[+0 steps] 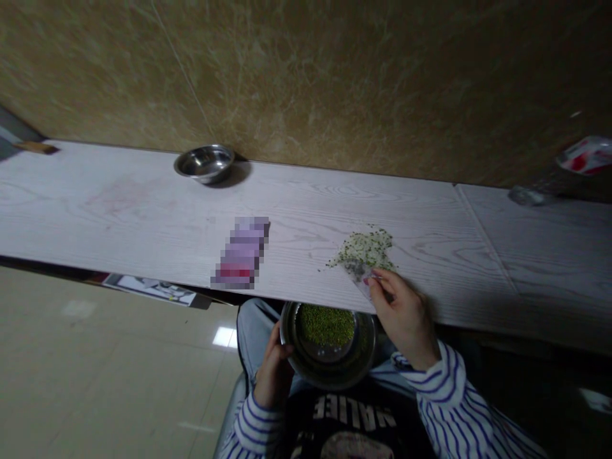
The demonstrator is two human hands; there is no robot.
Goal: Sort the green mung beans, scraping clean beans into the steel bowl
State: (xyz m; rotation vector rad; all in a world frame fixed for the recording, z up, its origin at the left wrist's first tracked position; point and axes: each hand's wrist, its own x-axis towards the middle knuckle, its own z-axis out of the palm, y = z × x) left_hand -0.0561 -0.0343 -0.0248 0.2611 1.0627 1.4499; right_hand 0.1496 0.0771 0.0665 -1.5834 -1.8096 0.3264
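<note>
My left hand grips the left rim of a steel bowl in my lap, just below the table edge. Green beans, small like mung beans, cover part of its bottom. Pinched between the thumb and fingers of my right hand is a thin, see-through plastic piece. Its far end touches the near side of a pile of white grains mixed with green beans on the tabletop. A few beans lie scattered left of that pile.
A second steel bowl stands against the wall on the whitish wooden table. Left of the pile lies a flat purple rectangular item, blurred out. A clear plastic bottle with a red label is at the far right.
</note>
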